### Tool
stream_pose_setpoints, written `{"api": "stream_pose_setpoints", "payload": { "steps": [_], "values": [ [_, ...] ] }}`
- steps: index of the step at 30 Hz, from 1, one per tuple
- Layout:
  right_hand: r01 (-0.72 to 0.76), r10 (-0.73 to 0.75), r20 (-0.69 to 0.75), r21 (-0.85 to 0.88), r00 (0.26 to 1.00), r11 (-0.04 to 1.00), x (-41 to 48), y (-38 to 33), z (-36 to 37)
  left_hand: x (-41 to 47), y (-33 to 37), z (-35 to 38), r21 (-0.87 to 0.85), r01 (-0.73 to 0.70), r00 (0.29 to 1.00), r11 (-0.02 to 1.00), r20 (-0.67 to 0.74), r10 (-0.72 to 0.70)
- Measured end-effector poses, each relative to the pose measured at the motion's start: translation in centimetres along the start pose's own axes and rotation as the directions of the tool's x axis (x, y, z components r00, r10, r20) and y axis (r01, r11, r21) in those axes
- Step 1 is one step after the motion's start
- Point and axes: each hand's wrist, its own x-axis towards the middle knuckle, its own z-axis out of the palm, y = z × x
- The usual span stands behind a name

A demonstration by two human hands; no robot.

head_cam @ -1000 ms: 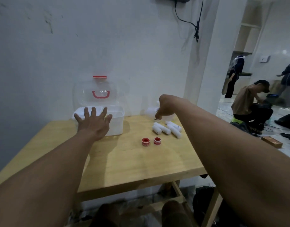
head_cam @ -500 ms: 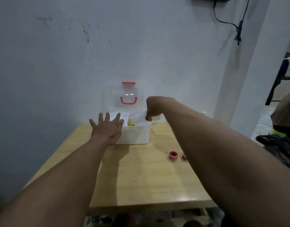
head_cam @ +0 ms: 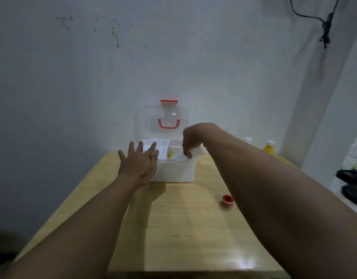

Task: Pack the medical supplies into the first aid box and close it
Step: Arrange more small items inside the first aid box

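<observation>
First aid box (head_cam: 174, 172) at worktop (head_cam: 183, 228) far edge, lid up. Left hand (head_cam: 138, 163) flat, fingers spread, against box front-left corner. Right hand (head_cam: 190, 140) grip pinching white item over box right side. Red tape roll (head_cam: 226, 199) near right edge.

We see a light wooden table (head_cam: 183, 228) pushed against a pale grey wall (head_cam: 93, 77) marked with dark scuffs. A black cable (head_cam: 325, 27) hangs knotted in the upper right corner. At the far right edge, dark bags or clothing (head_cam: 353, 178) lie on the floor, too blurred to identify.
</observation>
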Motion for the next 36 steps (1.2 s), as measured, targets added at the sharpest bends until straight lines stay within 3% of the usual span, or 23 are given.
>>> {"api": "stream_pose_setpoints", "payload": {
  "steps": [8,18,32,36],
  "values": [
    [0.044,-0.057,0.184,0.074,0.981,0.996,-0.4,0.1,-1.7,-0.1,0.0,0.1,-0.026,-0.002,1.0,1.0,-0.02,0.002],
    [0.083,-0.087,0.236,0.023,0.968,0.996,0.7,-1.2,-0.7,-0.2,0.1,0.2,-0.026,0.002,0.999,1.0,-0.038,-0.003],
    [0.064,-0.072,0.081,0.105,0.994,0.992,3.6,-0.3,2.0,-0.4,0.1,0.0,-0.027,-0.005,0.999,1.0,-0.037,0.004],
    [0.101,-0.098,-0.06,0.041,0.993,0.994,3.8,-0.7,2.5,-0.4,0.1,0.0,-0.016,0.0,0.999,1.0,-0.033,0.0]
  ]
}}
